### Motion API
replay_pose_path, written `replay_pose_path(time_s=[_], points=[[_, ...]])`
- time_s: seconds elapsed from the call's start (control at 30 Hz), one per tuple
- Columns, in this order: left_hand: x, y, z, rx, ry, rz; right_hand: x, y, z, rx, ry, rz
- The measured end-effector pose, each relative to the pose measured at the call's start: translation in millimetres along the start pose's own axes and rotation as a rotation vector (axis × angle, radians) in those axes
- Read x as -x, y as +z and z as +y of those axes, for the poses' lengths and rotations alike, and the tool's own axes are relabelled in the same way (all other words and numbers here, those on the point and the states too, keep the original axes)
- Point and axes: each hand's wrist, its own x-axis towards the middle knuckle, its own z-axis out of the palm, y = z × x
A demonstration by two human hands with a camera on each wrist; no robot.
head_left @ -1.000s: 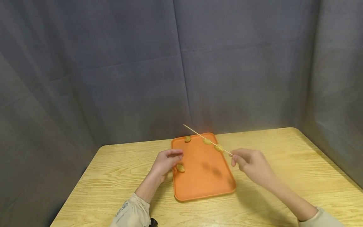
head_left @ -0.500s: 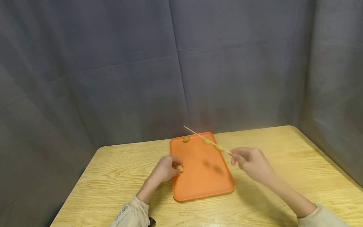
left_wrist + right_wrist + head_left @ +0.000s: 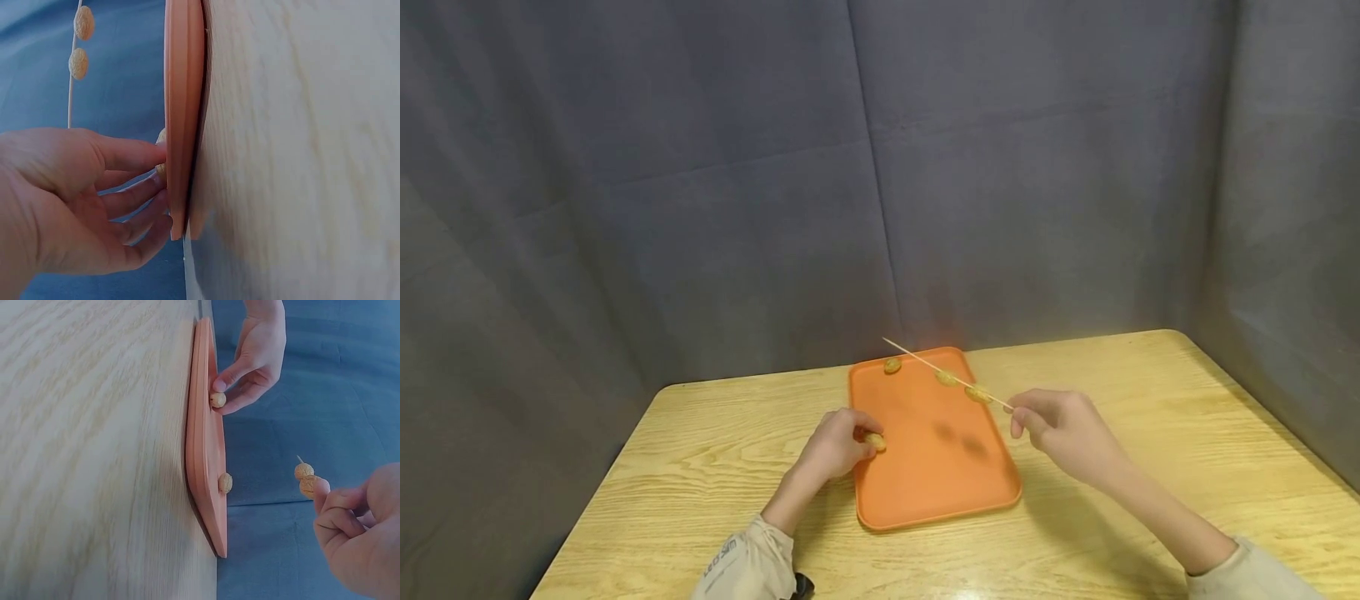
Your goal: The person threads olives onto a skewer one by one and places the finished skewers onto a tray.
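My right hand (image 3: pixel 1071 433) pinches the near end of a thin wooden skewer (image 3: pixel 913 356), which slants up to the left above the orange tray (image 3: pixel 936 492). Threaded on it are two wrinkled golden-brown balls, one (image 3: pixel 977 394) near the fingers and the other (image 3: pixel 947 378) farther up; the pointed end is bare. At the tray's left side my left hand (image 3: pixel 838 446) pinches a similar ball (image 3: pixel 217 400) between thumb and fingers, low at the rim. Another loose ball (image 3: pixel 892 366) lies in the tray's far left corner.
The tray lies on a light wood-grain table (image 3: pixel 722 450). Grey cloth (image 3: pixel 760 208) hangs behind the table and at both sides. A black band (image 3: pixel 803 586) shows at the left sleeve.
My left hand has come down from above the tray's left edge and taken hold of the ball there. The right hand and skewer have stayed nearly in place.
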Motion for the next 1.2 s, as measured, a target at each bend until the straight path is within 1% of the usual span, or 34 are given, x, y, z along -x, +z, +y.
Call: replay_pose_path(time_s=[0.13,0.23,0.4,0.63,0.73,0.87,0.93,0.97,1.07,1.2], points=[[-0.8,1.5,0.2,0.006,-0.001,-0.003,1.0,1,1,-0.001,0.024,-0.010],[-0.9,1.4,0.4,0.009,0.005,-0.001,1.3,2,2,0.001,0.024,-0.009],[-1.8,-2.4,0.1,0.047,0.007,0.027,1.1,3,3,-0.005,0.011,-0.011],[-2.3,-11.6,-0.5,0.096,0.011,0.116,0.5,2,0,-0.013,0.000,-0.013],[-2.7,-15.0,-1.8,0.141,0.017,0.161,0.6,1,-3,-0.017,-0.002,-0.012],[-4.1,-19.3,-4.7,0.257,0.033,0.208,1.4,0,-7,-0.023,-0.004,-0.010],[-5.5,-21.9,-6.6,0.355,0.025,0.219,1.9,-1,-8,-0.025,-0.011,-0.010],[-6.4,-23.2,-7.8,0.416,0.012,0.219,2.2,-2,-9,-0.029,-0.009,-0.010],[-8.2,-28.3,-10.6,0.642,-0.034,0.209,2.8,-3,-12,-0.038,-0.007,-0.012],[-9.6,-35.7,-13.5,0.936,-0.050,0.186,3.2,-5,-15,-0.051,-0.002,-0.020]])
